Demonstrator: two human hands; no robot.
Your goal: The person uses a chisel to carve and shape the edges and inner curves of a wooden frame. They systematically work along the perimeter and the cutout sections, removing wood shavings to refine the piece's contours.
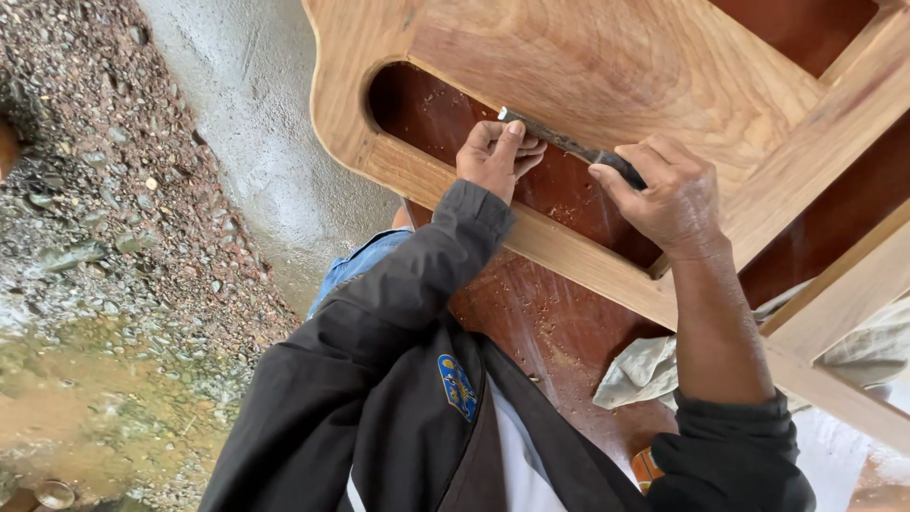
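Note:
A carved wooden frame [569, 66] with a curved cut-out lies over a reddish-brown board [531, 313]. Both my hands hold a dark metal file [559, 140] that rests against the inner edge of the cut-out. My left hand [498, 156] pinches the file near its bright tip. My right hand [668, 194] is wrapped around the handle end. Black jacket sleeves cover both forearms, the right one pushed up.
Sawdust is scattered on the reddish board. A crumpled pale cloth [645, 370] lies under the frame's lower rail. To the left are a concrete strip [256, 123] and wet gravel ground [95, 209]. A small round tin [52, 493] sits at the bottom left.

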